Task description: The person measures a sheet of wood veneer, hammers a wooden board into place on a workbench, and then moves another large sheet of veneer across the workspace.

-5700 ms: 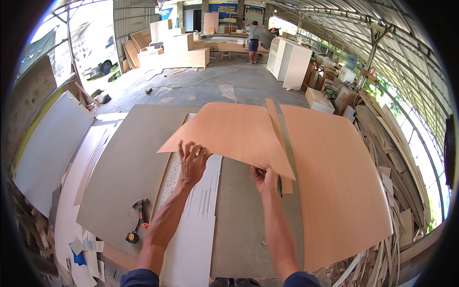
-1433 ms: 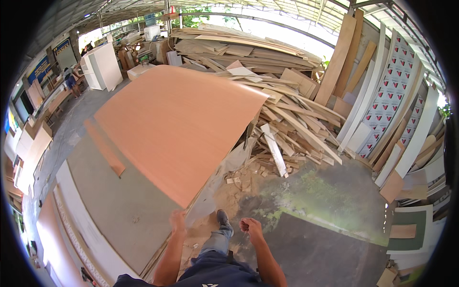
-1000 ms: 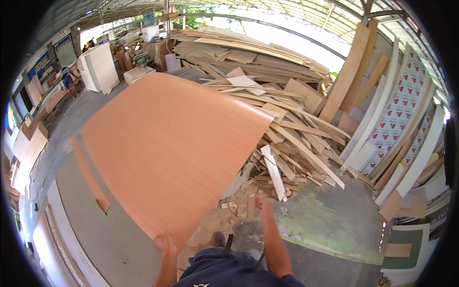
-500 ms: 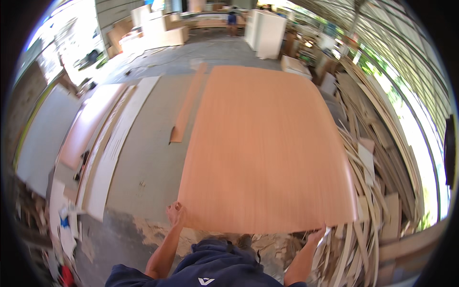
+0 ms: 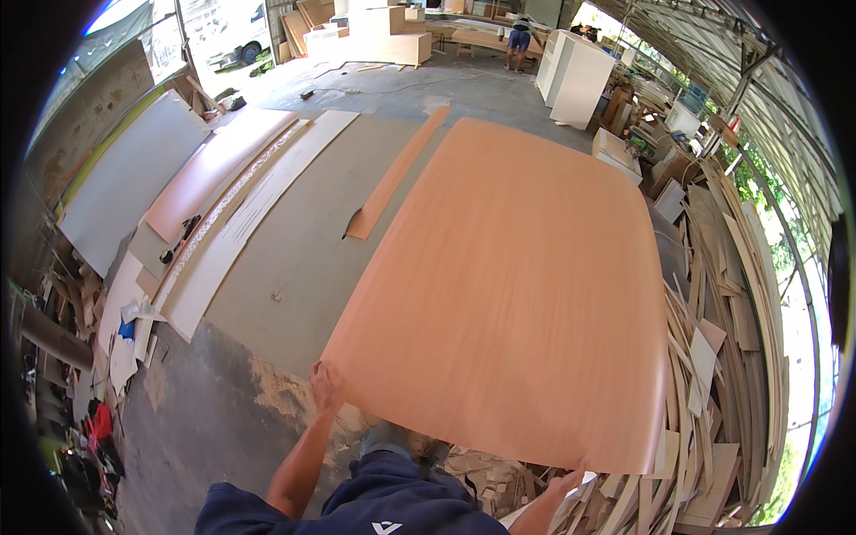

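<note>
A large, thin orange-brown wood-grain sheet [image 5: 508, 285] stretches out in front of me, its right side curving downward. My left hand [image 5: 326, 385] is closed on its near left corner. At the near edge, toward the right corner, my right hand [image 5: 567, 481] grips the sheet from below, with some fingers hidden under it. To the left, a narrow strip of the same orange-brown colour [image 5: 401, 174] lies on a wide grey-brown board [image 5: 294, 241]. One end of that strip curls up, dark underneath.
Long white boards [image 5: 259, 214] and a glossy pinkish sheet [image 5: 214, 169] lie at the left. Piled wood offcuts [image 5: 713, 357] line the right side. Far back stand a white cabinet [image 5: 575, 80], pale wooden boxes [image 5: 388, 45] and another person [image 5: 519, 43] bending at a bench.
My view has turned left, so the surroundings sit further right. The sheet now lies slanted in view, its near right corner lower. Both hands still hold it.
</note>
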Action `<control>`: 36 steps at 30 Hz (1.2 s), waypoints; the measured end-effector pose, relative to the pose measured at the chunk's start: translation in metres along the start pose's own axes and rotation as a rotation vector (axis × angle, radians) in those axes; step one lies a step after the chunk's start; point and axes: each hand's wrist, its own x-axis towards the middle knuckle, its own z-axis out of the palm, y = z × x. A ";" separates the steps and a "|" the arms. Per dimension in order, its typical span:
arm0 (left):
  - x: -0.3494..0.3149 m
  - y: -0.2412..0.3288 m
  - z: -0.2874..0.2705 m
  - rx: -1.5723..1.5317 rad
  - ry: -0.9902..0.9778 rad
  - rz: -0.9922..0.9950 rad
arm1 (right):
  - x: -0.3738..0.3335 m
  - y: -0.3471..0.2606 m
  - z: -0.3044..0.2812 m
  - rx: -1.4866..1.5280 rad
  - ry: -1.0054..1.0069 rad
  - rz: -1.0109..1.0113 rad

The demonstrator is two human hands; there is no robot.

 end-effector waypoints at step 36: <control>0.128 -0.005 0.001 0.445 -0.086 -0.157 | -0.312 0.219 0.689 -1.209 -1.339 -1.642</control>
